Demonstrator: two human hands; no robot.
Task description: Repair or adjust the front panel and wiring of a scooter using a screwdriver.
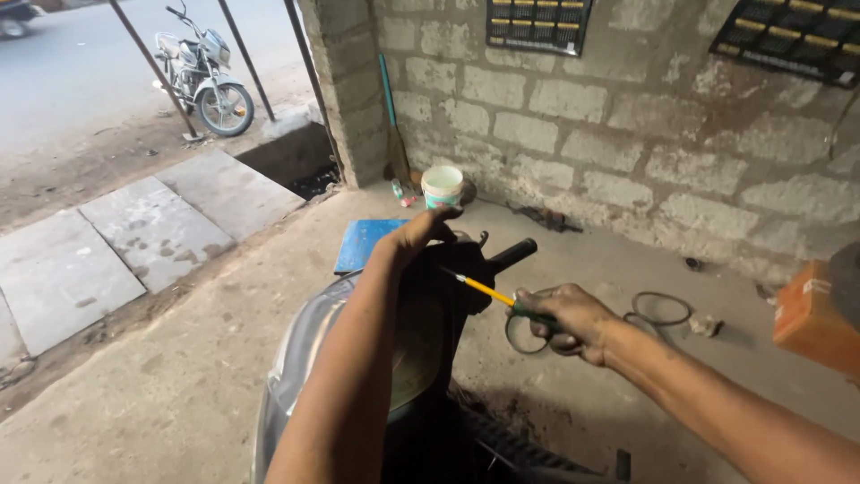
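- Nearest you, your left forearm runs up over the scooter's dark front body [358, 358] to your left hand [421, 231], which rests on the handlebar area; whether its fingers are curled or loose you cannot tell.
- Your right hand [566, 320] is closed around the green handle of a yellow screwdriver [484, 289], its tip pointing left at the black handlebar grip [512, 254].
- Far off, a white bucket [442, 186] stands by the block wall [627, 134]; a blue board [363, 242] lies left of it.
- A rubber ring [661, 308] lies on the floor to the right.
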